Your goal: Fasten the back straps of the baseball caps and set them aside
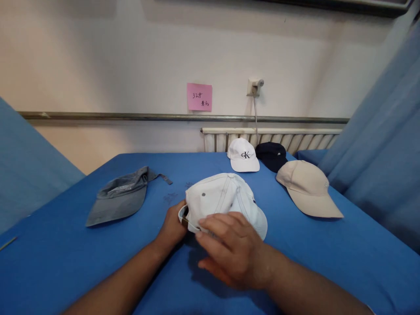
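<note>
A pale, nearly white baseball cap [219, 194] is held just above the blue-covered table, its brim pointing right and its back strap facing left. My left hand [175, 223] grips the cap's back edge by the strap; its fingertips are hidden behind the cap. In front of the cap is my right hand [232, 249], fingers bent and slightly apart, the fingertips at the strap and lower edge. Whether they pinch the strap or only touch it I cannot make out. A metal buckle [184, 222] shows on the strap.
On the blue tablecloth [131, 262] lie a grey cap [121, 197] at left, a white cap with black letters [243, 155] and a navy cap [271, 155] at the back, and a beige cap [308, 188] at right. Blue curtains [387, 131] hang at both sides.
</note>
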